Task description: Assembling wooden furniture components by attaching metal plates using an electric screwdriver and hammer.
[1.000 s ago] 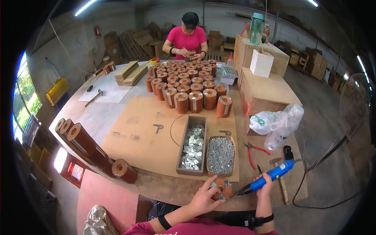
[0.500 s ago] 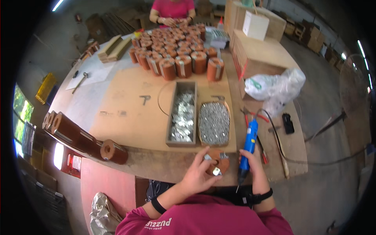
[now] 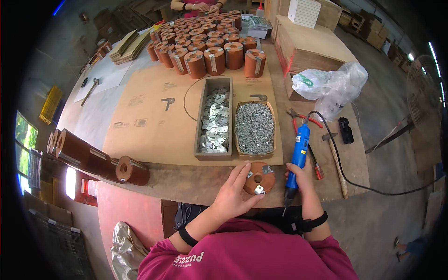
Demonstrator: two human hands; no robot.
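Observation:
My left hand (image 3: 232, 192) curls around the left side of a reddish-brown cylinder (image 3: 268, 179) at the table's near edge. Its round top faces me, with a hole in the middle and small silver metal plates (image 3: 259, 189) near the rim. Wrapped in my right hand (image 3: 301, 176) is a blue electric screwdriver (image 3: 301, 144), its bit pointing down just right of the cylinder, not touching it. Beyond the cylinder stand a long grey box (image 3: 200, 140) of flat metal plates and a carton (image 3: 274, 140) full of screws.
Many brown cylinders (image 3: 215, 60) crowd the far table, where another person's hands (image 3: 205, 7) work. More cylinders (image 3: 133, 171) lie at left. Pliers (image 3: 298, 119), a hammer (image 3: 337, 163), a red-handled screwdriver (image 3: 318, 172) and a black cable (image 3: 340, 177) are on the right, below plastic bags (image 3: 343, 86).
The view has shifted, and things on the table appear higher. My left fingers now sit beside the cylinder, leaving more of its top showing. The screwdriver stays in my right hand.

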